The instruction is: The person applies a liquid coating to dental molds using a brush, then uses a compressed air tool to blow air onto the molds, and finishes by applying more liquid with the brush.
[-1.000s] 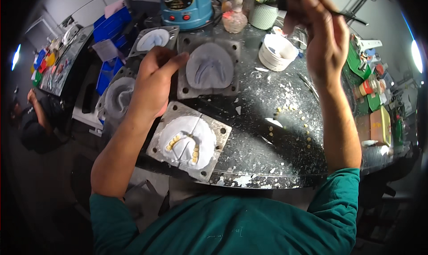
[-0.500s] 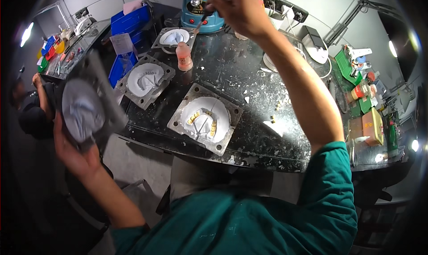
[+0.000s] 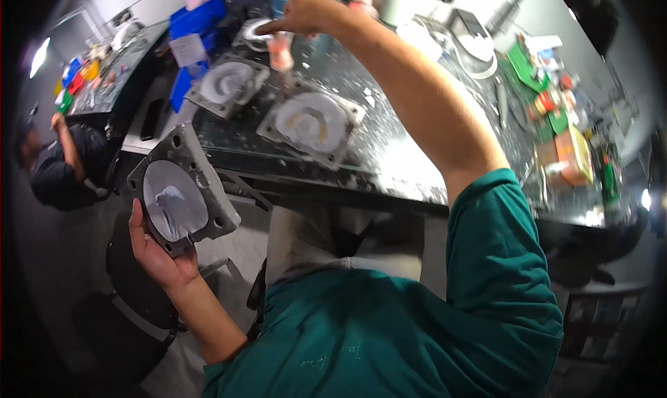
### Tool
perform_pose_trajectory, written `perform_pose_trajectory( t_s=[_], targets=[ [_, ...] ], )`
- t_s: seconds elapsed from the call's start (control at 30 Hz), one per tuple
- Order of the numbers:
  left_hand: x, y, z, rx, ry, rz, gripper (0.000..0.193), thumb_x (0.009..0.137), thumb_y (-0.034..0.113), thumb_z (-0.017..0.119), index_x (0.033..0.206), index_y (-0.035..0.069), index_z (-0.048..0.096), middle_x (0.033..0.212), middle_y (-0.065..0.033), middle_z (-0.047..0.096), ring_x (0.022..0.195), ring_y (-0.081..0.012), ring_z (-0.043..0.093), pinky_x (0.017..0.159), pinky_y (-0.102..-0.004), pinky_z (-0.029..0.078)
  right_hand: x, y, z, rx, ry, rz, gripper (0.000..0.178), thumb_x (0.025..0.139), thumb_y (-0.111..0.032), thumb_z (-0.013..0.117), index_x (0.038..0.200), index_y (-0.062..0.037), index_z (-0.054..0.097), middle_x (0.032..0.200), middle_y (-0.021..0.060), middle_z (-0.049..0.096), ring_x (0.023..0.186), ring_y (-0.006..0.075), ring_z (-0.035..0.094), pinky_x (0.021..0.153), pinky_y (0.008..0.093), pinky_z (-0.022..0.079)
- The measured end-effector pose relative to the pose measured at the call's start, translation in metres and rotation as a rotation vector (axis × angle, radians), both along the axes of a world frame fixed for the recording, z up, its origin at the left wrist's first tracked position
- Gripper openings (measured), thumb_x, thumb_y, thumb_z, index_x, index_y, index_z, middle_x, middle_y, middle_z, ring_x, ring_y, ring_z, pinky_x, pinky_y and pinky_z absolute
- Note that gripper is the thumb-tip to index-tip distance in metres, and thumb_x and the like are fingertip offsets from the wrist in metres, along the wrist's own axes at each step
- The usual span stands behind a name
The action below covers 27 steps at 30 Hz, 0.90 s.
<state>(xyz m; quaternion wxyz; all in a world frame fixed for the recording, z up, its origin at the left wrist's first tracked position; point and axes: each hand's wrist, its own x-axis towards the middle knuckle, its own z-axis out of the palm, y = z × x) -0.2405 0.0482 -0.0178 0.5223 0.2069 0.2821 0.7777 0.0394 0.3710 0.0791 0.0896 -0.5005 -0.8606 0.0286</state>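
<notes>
My left hand (image 3: 161, 262) grips a grey metal dental flask half (image 3: 219, 196) by its lower edge, off the table's near left side. White plaster (image 3: 182, 210) with a smooth greyish hollow fills it, tilted toward me. My right hand (image 3: 309, 14) reaches far across the table, closed above a small bottle of pink liquid (image 3: 280, 54). The thin brush seen in it earlier is mostly hidden now. On the table lies another flask half (image 3: 351, 116), whose plaster (image 3: 306, 123) bears a yellowish tooth arch, blurred here. A further plaster-filled flask half (image 3: 229, 85) lies to its left.
A round plaster-filled piece (image 3: 258, 33) lies behind the bottle. Blue bins (image 3: 198, 19) stand at the back left, tools and a green tray (image 3: 526, 68) at the right. White crumbs litter the black table (image 3: 333, 57). At far left a person (image 3: 66, 158) sits.
My right hand has come left and nearer, to above the bottle. My left hand has brought its flask half right and lower. The whole view has shifted.
</notes>
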Motion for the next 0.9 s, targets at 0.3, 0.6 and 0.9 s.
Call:
perform_pose_trajectory(
  t_s=[0.3,0.6,0.9],
  targets=[
    [0.066,-0.024,-0.099,-0.033,-0.302,-0.813,0.065,0.108,0.029,0.042,0.162,0.004,0.016,0.164,-0.0219,0.029,0.144,-0.0379,0.043,0.12,-0.0498,0.038,0.173,-0.355,-0.073,0.424,0.876,-0.166,0.026,0.094,-0.028,0.07,0.103,-0.0044,0.074,0.071,0.0113,0.068,0.067,0.0156,0.067,0.065,0.0334,0.054],
    [0.159,-0.103,-0.157,-0.33,-0.124,-0.688,0.053,0.109,0.041,0.046,0.145,0.003,0.051,0.141,-0.0114,0.061,0.125,-0.0282,0.061,0.109,-0.0453,0.049,0.398,-0.478,-0.304,0.662,1.381,-0.691,0.061,0.087,-0.031,0.081,0.132,-0.0065,0.047,0.121,0.0085,0.051,0.111,0.0168,0.051,0.096,0.0343,0.046],
    [0.221,-0.126,-0.184,-0.338,0.293,-0.354,0.039,0.108,0.041,0.048,0.131,0.009,0.054,0.122,-0.0045,0.063,0.116,-0.019,0.062,0.1,-0.0365,0.052,0.36,-0.431,-0.352,0.795,1.052,-0.968,0.025,0.1,-0.023,0.069,0.109,0.0004,0.063,0.098,0.0107,0.073,0.085,0.0188,0.065,0.081,0.0334,0.052]
  ],
)
